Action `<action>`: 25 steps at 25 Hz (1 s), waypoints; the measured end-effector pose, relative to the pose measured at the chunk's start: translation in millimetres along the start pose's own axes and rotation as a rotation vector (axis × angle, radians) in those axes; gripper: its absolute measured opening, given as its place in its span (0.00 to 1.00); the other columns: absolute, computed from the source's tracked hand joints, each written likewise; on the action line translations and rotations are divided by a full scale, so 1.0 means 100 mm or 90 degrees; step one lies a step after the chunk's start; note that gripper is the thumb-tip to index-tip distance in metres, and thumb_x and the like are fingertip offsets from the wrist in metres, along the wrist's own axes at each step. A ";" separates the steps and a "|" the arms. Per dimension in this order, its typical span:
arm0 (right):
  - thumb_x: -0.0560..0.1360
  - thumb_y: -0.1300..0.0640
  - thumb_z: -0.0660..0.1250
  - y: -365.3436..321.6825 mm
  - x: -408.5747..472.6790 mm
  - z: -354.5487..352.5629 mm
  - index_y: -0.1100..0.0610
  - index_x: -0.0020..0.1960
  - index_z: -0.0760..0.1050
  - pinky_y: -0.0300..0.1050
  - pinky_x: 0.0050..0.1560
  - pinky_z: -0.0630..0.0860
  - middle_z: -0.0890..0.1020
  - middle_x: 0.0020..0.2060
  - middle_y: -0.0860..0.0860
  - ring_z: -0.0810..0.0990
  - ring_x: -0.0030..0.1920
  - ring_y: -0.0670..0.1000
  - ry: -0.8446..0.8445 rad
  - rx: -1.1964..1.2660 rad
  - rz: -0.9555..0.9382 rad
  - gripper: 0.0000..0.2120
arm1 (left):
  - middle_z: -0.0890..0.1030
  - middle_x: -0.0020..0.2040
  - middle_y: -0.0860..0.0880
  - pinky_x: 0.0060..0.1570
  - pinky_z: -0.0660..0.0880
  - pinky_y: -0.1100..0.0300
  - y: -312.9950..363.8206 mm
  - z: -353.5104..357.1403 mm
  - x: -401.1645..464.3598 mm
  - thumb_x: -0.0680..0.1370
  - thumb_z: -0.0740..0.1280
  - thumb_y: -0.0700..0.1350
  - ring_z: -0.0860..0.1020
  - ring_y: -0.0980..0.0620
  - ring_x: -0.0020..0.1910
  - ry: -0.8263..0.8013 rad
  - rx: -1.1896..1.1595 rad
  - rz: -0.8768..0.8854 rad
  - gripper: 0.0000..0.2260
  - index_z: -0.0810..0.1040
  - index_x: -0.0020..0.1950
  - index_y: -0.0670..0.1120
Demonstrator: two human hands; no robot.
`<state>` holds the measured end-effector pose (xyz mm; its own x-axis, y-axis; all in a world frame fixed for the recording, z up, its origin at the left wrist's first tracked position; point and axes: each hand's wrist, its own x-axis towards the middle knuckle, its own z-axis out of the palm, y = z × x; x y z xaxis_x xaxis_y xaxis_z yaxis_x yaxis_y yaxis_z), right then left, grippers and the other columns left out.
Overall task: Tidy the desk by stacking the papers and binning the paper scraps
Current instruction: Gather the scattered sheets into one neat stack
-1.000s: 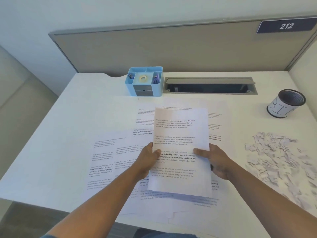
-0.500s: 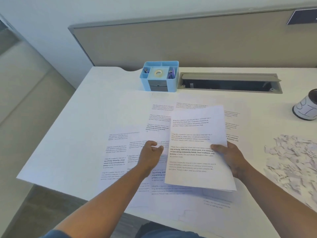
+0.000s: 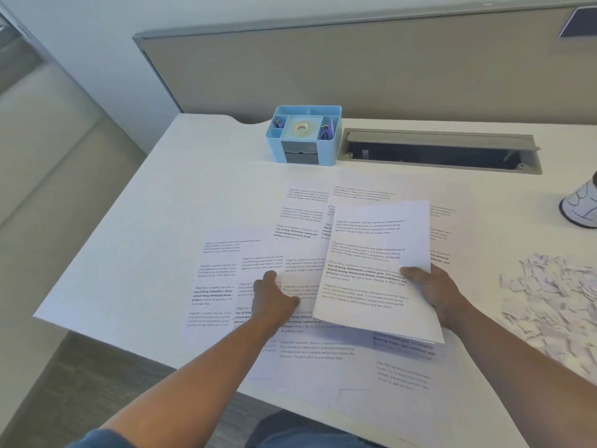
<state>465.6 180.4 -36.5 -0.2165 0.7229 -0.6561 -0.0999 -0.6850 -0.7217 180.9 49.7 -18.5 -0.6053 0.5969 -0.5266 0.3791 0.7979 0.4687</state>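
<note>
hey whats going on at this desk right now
A person is gathering printed pages. The right hand holds a small stack of sheets just above the desk, while the left hand reaches down onto the loose pages spread flat to the left. A pile of paper scraps lies unbinned on the right, and a blue organizer sits at the back.

Bare forearms, blue short sleeve (image 3: 93,439) at the left arm
</note>
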 end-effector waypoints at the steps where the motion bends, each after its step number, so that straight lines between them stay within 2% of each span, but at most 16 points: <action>1: 0.78 0.66 0.68 0.00 0.00 0.00 0.61 0.57 0.80 0.52 0.34 0.84 0.88 0.44 0.57 0.87 0.39 0.58 -0.002 -0.003 -0.001 0.09 | 0.68 0.64 0.48 0.35 0.77 0.57 0.01 0.00 0.01 0.74 0.75 0.45 0.76 0.51 0.44 0.007 0.024 0.002 0.33 0.63 0.76 0.49; 5: 0.78 0.65 0.69 0.02 0.03 -0.01 0.61 0.58 0.80 0.55 0.36 0.85 0.87 0.46 0.58 0.86 0.41 0.60 -0.013 -0.012 0.002 0.09 | 0.74 0.54 0.50 0.35 0.76 0.56 0.03 0.03 0.04 0.73 0.76 0.45 0.79 0.48 0.45 0.028 0.064 0.004 0.28 0.65 0.67 0.49; 8: 0.78 0.65 0.69 0.03 0.06 -0.04 0.60 0.57 0.80 0.57 0.38 0.85 0.88 0.45 0.58 0.86 0.41 0.60 -0.007 -0.003 0.004 0.08 | 0.79 0.51 0.49 0.37 0.76 0.56 -0.01 0.05 0.08 0.73 0.77 0.46 0.80 0.50 0.43 0.026 0.013 -0.011 0.24 0.67 0.61 0.49; 12: 0.77 0.64 0.70 0.04 0.05 -0.04 0.58 0.54 0.81 0.58 0.41 0.84 0.88 0.44 0.57 0.87 0.40 0.60 -0.003 0.002 0.004 0.06 | 0.83 0.46 0.52 0.44 0.82 0.51 -0.08 0.08 0.06 0.76 0.74 0.46 0.82 0.52 0.41 0.035 -0.053 -0.014 0.07 0.77 0.50 0.50; 14: 0.77 0.64 0.70 0.06 0.07 -0.05 0.58 0.54 0.81 0.62 0.47 0.83 0.88 0.47 0.59 0.87 0.43 0.62 0.002 0.000 0.006 0.07 | 0.84 0.45 0.52 0.47 0.83 0.47 -0.11 0.02 0.07 0.78 0.72 0.47 0.82 0.50 0.43 0.080 -0.099 -0.030 0.03 0.79 0.45 0.52; 17: 0.77 0.64 0.71 0.07 0.07 -0.04 0.59 0.55 0.81 0.67 0.52 0.82 0.87 0.48 0.60 0.86 0.46 0.63 0.003 -0.011 0.005 0.08 | 0.77 0.51 0.51 0.55 0.78 0.43 -0.21 -0.19 0.17 0.76 0.72 0.51 0.73 0.46 0.55 0.193 -0.065 -0.091 0.08 0.76 0.40 0.53; 19: 0.77 0.65 0.70 0.06 0.05 -0.03 0.59 0.56 0.81 0.62 0.48 0.83 0.87 0.47 0.59 0.85 0.45 0.62 -0.005 -0.023 -0.003 0.08 | 0.69 0.56 0.50 0.59 0.75 0.43 -0.29 -0.30 0.23 0.77 0.73 0.51 0.68 0.44 0.59 0.191 -0.026 -0.126 0.09 0.75 0.43 0.52; 21: 0.77 0.65 0.70 0.07 0.04 -0.02 0.59 0.57 0.80 0.59 0.45 0.84 0.87 0.47 0.59 0.85 0.44 0.62 -0.011 -0.034 -0.008 0.09 | 0.71 0.58 0.49 0.51 0.78 0.47 -0.35 -0.37 0.28 0.75 0.74 0.49 0.72 0.42 0.57 0.174 -0.033 -0.136 0.08 0.77 0.42 0.49; 23: 0.77 0.65 0.70 0.09 0.05 -0.03 0.60 0.58 0.80 0.60 0.48 0.83 0.87 0.49 0.60 0.85 0.46 0.63 -0.010 -0.036 -0.010 0.10 | 0.78 0.57 0.46 0.40 0.81 0.53 -0.40 -0.40 0.30 0.72 0.77 0.43 0.80 0.46 0.47 0.175 -0.105 -0.134 0.07 0.79 0.41 0.48; 25: 0.77 0.65 0.70 0.10 0.05 -0.02 0.60 0.58 0.81 0.62 0.50 0.82 0.87 0.49 0.60 0.85 0.47 0.63 -0.007 -0.037 -0.011 0.10 | 0.82 0.53 0.43 0.32 0.76 0.59 -0.43 -0.42 0.29 0.71 0.77 0.36 0.80 0.50 0.38 0.159 -0.149 -0.130 0.09 0.77 0.41 0.44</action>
<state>465.3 178.0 -47.3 -0.2256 0.7333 -0.6414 -0.0478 -0.6659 -0.7445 118.2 29.1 -24.1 -0.8142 0.3663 -0.4505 0.0810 0.8399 0.5366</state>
